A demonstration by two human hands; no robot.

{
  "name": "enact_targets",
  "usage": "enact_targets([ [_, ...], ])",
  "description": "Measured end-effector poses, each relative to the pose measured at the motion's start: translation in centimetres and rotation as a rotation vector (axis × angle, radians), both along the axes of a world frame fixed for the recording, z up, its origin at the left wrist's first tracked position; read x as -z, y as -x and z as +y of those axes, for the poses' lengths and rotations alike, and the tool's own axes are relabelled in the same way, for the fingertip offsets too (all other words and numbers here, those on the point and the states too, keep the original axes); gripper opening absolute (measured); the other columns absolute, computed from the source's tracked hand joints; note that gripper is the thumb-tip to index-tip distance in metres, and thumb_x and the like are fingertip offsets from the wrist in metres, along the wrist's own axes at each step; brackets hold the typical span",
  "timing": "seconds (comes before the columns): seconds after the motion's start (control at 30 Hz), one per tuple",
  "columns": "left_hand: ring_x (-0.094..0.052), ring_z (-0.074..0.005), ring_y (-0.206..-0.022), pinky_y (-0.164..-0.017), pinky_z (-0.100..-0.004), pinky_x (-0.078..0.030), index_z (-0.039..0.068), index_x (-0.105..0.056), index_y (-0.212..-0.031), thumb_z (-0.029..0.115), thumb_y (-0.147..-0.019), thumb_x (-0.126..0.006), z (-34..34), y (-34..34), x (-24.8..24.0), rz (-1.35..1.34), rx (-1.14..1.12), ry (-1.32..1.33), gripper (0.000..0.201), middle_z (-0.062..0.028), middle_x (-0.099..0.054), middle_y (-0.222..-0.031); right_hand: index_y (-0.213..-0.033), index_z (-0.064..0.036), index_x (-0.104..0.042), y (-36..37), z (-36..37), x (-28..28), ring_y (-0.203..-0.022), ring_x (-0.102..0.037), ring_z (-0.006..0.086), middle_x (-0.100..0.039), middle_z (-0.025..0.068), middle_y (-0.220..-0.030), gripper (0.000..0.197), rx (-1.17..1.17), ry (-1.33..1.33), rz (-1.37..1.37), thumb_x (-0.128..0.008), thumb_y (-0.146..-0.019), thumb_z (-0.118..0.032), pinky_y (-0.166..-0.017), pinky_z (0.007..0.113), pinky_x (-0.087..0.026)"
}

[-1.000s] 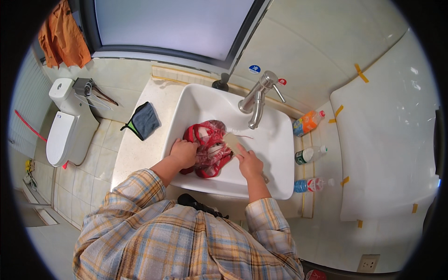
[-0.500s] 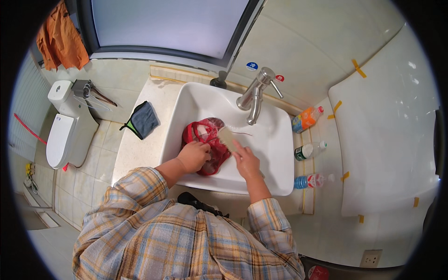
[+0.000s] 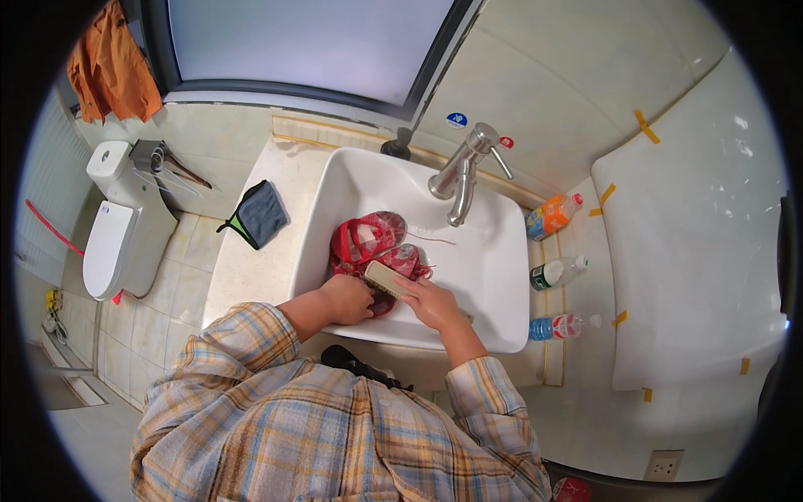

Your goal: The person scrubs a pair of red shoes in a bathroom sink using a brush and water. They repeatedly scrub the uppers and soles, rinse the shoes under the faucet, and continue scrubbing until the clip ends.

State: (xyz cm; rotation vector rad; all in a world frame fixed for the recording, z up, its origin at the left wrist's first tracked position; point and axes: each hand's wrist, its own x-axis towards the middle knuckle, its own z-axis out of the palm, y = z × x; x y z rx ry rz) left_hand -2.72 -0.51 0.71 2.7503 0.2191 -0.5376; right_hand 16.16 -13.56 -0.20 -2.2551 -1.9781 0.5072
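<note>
In the white sink (image 3: 493, 251) lie two red shoes with wet, foamy patches. The farther shoe (image 3: 361, 238) rests by the left wall, and a thin red lace trails from it across the basin. My left hand (image 3: 347, 297) is closed on the heel part of the nearer shoe (image 3: 407, 261), its fingertips partly hidden. With my right hand (image 3: 431, 303) I grip a beige scrubbing brush (image 3: 389, 279), its bristles turned down against the nearer shoe just beside my left fingers.
A metal faucet (image 3: 456, 176) rises at the sink's far right. Three bottles, one orange (image 3: 554, 216), line the right side. A grey cloth with green edging (image 3: 259, 215) lies on the left counter (image 3: 234, 272). A dark pump bottle (image 3: 396, 145) stands behind the sink.
The brush and my right hand have moved left and nearer to me, and the brush is turned more level. My left hand has shifted slightly nearer. The two shoes now show more apart.
</note>
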Motion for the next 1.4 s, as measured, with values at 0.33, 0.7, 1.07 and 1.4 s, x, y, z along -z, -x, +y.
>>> enact_targets([
  [0.33,-0.052,-0.0238,-0.113,-0.09,-0.038,-0.044,0.011,-0.064,-0.106,0.038,-0.086,-0.047,0.1,0.1,0.4,-0.015,0.021,-0.02,0.037,-0.0058,-0.055,-0.122,-0.131,-0.0342,-0.04,-0.7,0.1,0.3,-0.081,-0.061,0.0297,-0.056,0.0082,-0.098,0.041,0.234,-0.114,-0.093,-0.046,-0.091,-0.032,-0.07,0.044,-0.048],
  [0.7,-0.059,-0.024,-0.099,-0.081,-0.0388,-0.048,0.009,-0.065,-0.098,0.035,-0.083,-0.05,0.4,0.9,0.2,-0.223,0.064,-0.007,0.034,-0.0071,-0.062,-0.109,-0.128,-0.0355,-0.044,-0.4,0.3,0.3,-0.079,-0.061,0.0303,-0.057,0.0092,-0.094,0.039,0.244,-0.081,-0.052,-0.048,-0.089,-0.033,-0.068,0.042,-0.048],
  [1.07,-0.055,-0.0269,-0.107,-0.089,-0.0373,-0.046,0.009,-0.063,-0.108,0.033,-0.082,-0.054,0.5,0.7,-1.1,-0.155,0.038,0.046,0.036,-0.011,-0.055,-0.122,-0.126,-0.0364,-0.046,-1.2,0.1,0.5,-0.078,-0.06,0.0301,-0.057,0.0089,-0.094,0.038,0.452,-0.134,-0.004,-0.049,-0.089,-0.034,-0.07,0.043,-0.048],
  [1.4,-0.054,-0.0296,-0.108,-0.091,-0.0384,-0.044,0.008,-0.062,-0.108,0.029,-0.082,-0.056,0.4,1.3,-1.6,-0.209,0.016,0.099,0.035,-0.0125,-0.055,-0.121,-0.122,-0.0344,-0.051,-1.1,0.2,0.5,-0.074,-0.06,0.0293,-0.058,0.0082,-0.091,0.034,0.44,-0.157,-0.045,-0.052,-0.087,-0.033,-0.066,0.041,-0.048],
])
